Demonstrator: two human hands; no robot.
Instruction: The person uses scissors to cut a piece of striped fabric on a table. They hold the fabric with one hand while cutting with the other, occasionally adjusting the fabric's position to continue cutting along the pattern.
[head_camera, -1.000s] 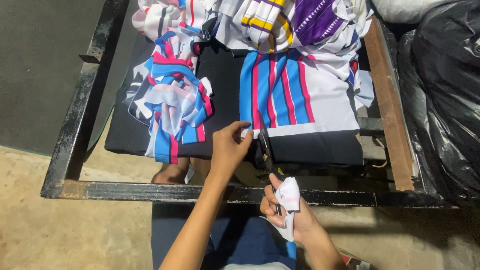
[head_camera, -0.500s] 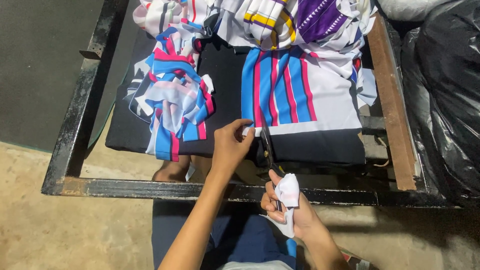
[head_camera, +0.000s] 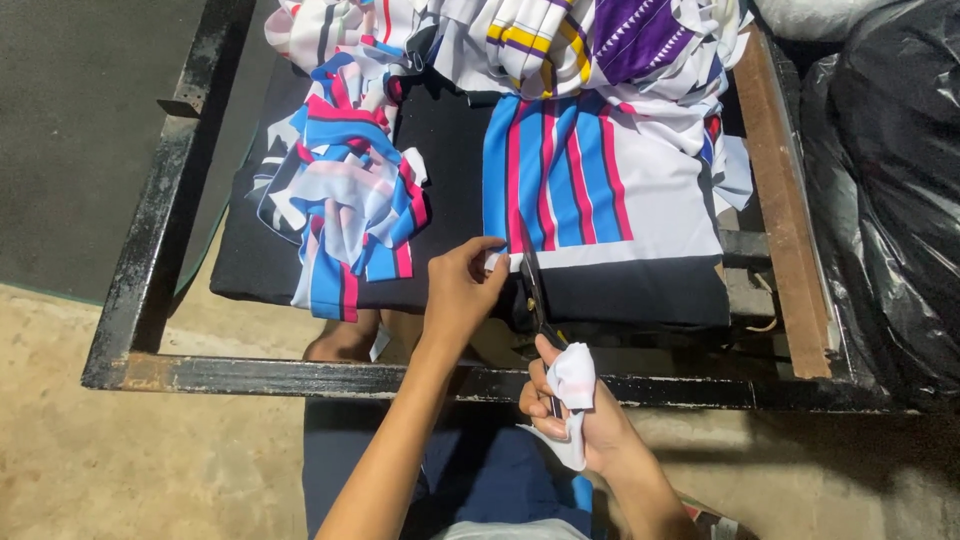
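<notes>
Our left hand pinches the near edge of the striped fabric panel between thumb and fingertips, the fingers curled shut on the white hem just left of the blades; our right hand is closed around the handles of the dark scissors, with a scrap of white cloth wrapped about the grip, so that the handles themselves are mostly hidden. Against half a second ago and a second ago, very little has changed; the left hand keeps its pinch at the same spot on the hem, the scissors point up the frame at the same place, and the right hand has barely shifted; we judge that the cut at the panel's lower edge is in hand and has scarcely advanced, the blades meeting the fabric where the white band gives way to the black.

The panel, in blue, pink and white stripes with a black band along its near side, lies flat at the centre right of the frame; to its left sits a crumpled heap of offcuts in the same colours; across the top of the frame more garments are piled, white, yellow and purple among them.

All of it rests on a black-covered counter set within a worn dark metal frame, with a wooden rail on the right; a black plastic sack fills the right edge; a bare concrete floor shows at lower left.
</notes>
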